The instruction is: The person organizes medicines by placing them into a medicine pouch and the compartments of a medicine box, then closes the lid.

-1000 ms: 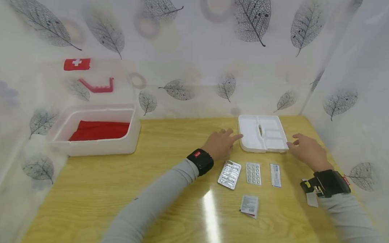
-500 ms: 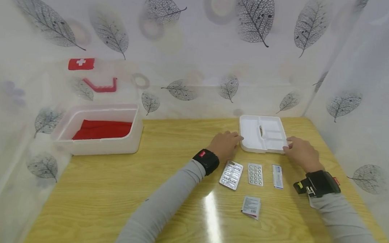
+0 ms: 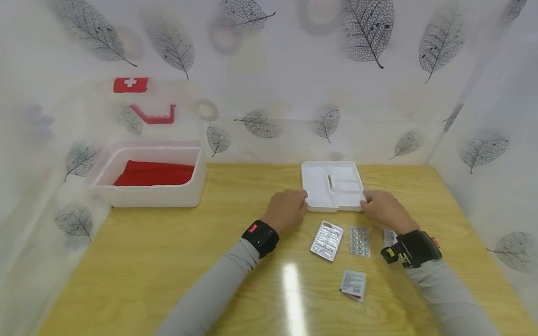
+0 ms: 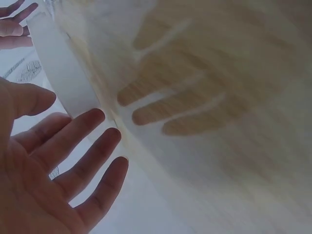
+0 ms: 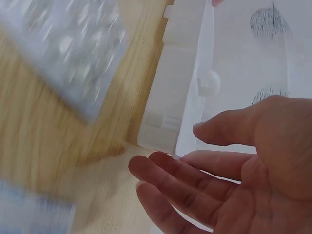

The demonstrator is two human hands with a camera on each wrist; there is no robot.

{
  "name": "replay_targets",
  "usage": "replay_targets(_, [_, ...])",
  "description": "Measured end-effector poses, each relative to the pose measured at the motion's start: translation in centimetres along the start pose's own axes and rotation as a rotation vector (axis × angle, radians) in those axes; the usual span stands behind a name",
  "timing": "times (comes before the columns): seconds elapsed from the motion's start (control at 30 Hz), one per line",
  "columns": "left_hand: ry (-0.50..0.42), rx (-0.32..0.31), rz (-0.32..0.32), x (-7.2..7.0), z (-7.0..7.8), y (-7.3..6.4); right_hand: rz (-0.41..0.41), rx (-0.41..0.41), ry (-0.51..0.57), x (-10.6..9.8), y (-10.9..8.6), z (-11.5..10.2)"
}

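A white compartment tray (image 3: 315,182) lies near the back of the wooden table, between both hands. My left hand (image 3: 286,209) grips its left end, thumb at the rim; the left wrist view shows that hand's fingers spread beside the tray's pale wall (image 4: 63,63). My right hand (image 3: 389,211) pinches the right front corner. In the right wrist view its thumb is over the rim and its fingers lie outside the tray wall (image 5: 170,83). Before the tray lie a large silver blister pack (image 3: 327,240), a smaller blister pack (image 3: 360,241) and a blue-white packet (image 3: 389,238), partly hidden by the right wrist.
A folded printed sachet (image 3: 353,284) lies nearer on the table (image 3: 156,263). At the back left stands a translucent box (image 3: 155,198) with red cloth (image 3: 156,174) inside. A leaf-patterned curtain (image 3: 273,68) hangs behind and at the sides.
The right hand has come in and taken hold of the tray's right end; the left hand now grips the left end. Tray and hands have shifted left across the table. The view has turned slightly left.
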State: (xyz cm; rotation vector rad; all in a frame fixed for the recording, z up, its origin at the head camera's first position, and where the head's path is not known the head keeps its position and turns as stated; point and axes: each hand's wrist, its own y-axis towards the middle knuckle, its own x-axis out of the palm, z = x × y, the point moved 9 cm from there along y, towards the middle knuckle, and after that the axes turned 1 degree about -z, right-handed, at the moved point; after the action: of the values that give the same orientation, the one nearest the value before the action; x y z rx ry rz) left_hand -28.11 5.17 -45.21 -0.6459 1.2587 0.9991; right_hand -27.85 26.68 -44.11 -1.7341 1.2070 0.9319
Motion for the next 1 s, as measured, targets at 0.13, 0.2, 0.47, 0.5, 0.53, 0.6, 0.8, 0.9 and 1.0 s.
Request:
replay_targets(0.13, [-0.008,-0.039,0.055,-1.0,-2.0,-2.2,-0.052,-0.035,0.008,1.4,0.6,-2.7])
replay_targets(0.2, [-0.012,-0.058,0.071,-1.7,-2.9,-3.4,-0.066,-0.060,0.000,2.1,0.7,-4.0])
replay_targets(0.47, [-0.006,-0.124,0.058,-3.6,-5.4,-8.1,-0.082,-0.157,-0.012,4.1,0.4,-8.9])
replay_targets(0.5, [-0.003,-0.132,0.056,-3.8,-5.7,-8.6,-0.073,-0.171,-0.018,4.3,0.2,-9.4])
replay_targets(0.53, [-0.001,-0.138,0.056,-3.9,-5.9,-9.1,-0.061,-0.183,-0.023,4.5,0.1,-10.1])
replay_targets(0.6, [0.011,-0.157,0.054,-4.2,-6.3,-10.1,-0.040,-0.212,-0.030,4.9,-0.3,-11.4])
replay_targets(0.8, [-0.014,-0.236,0.022,-4.7,-7.8,-12.9,0.032,-0.282,-0.067,6.0,-2.3,-14.9])
replay_targets(0.9, [-0.033,-0.264,0.007,-4.8,-8.4,-14.5,0.075,-0.313,-0.100,6.7,-3.8,-16.3])
replay_targets(1.0, [-0.051,-0.280,-0.010,-5.1,-8.6,-16.1,0.096,-0.316,-0.111,7.6,-5.3,-17.3])
